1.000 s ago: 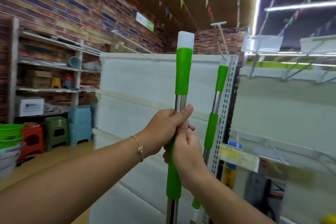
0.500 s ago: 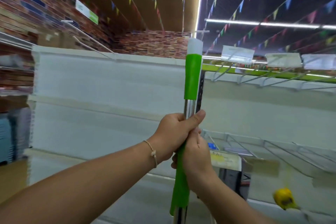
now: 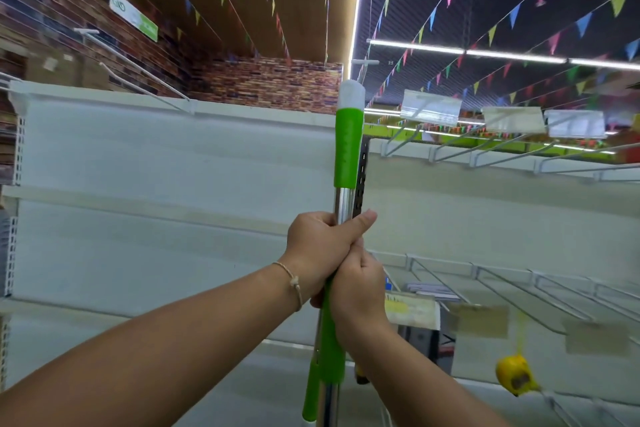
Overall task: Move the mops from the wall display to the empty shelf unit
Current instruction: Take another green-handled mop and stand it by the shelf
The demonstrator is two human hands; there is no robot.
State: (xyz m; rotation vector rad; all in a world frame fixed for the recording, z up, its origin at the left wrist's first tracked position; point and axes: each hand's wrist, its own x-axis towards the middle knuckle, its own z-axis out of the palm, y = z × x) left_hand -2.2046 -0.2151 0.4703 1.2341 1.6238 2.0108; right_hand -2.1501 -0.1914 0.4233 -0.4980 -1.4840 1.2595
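White shelf unit [image 3: 138, 184] spans nine o'clock. Left hand [image 3: 322, 246] and right hand [image 3: 360, 291] grip the upright green-and-chrome mop handle [image 3: 348, 149].

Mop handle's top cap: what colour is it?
White cap above a green sleeve; head view.

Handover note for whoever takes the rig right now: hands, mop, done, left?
Left hand: grips the mop on its steel pole.
Right hand: grips it just below, on the green sleeve.
Mop: upright, held in front of the white shelf unit; its head is out of view.
Done: this mop is in hand, in front of the unit.
Left: set it at the unit, then fetch any remaining mops.
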